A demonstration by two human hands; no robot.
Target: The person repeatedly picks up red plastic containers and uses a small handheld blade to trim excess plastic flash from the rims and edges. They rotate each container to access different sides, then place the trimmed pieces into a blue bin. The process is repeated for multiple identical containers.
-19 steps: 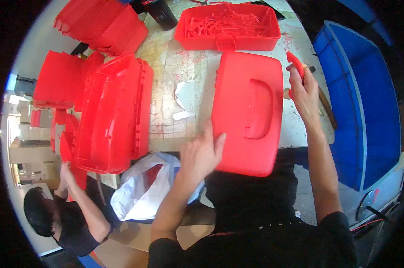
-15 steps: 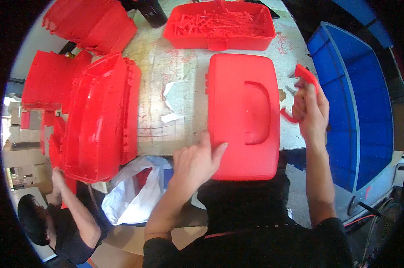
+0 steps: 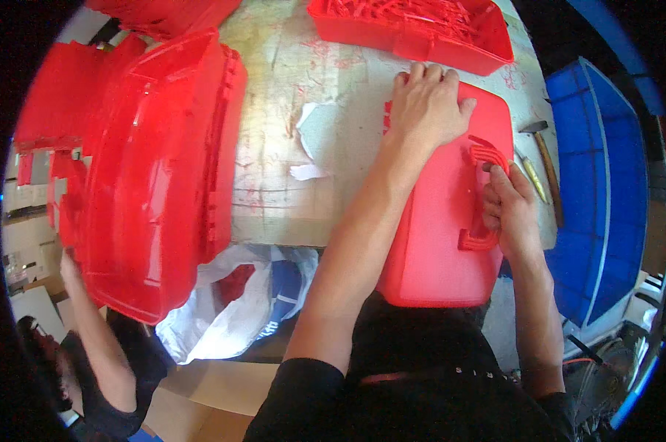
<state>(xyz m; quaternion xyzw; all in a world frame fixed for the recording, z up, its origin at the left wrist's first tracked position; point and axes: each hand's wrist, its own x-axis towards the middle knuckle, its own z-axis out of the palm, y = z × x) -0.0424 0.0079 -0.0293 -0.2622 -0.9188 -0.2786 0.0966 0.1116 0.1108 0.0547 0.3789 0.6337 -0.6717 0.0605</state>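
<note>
The left hand (image 3: 428, 109) lies unclenched on the red case (image 3: 439, 261) overhanging the tabletop's (image 3: 274, 225) near edge, apparently steadying it; the right hand (image 3: 511, 205) grasps the red handle (image 3: 495, 155).

Head camera, left of a side-by-side pair: wide fisheye, head-worn, facing down, near, over worktable (image 3: 274, 214), left hand (image 3: 430, 109) and right hand (image 3: 512, 205). Upright, unmirrored. Left forearm (image 3: 355, 243) enters from six o'clock; dark margins at nine and three.
</note>
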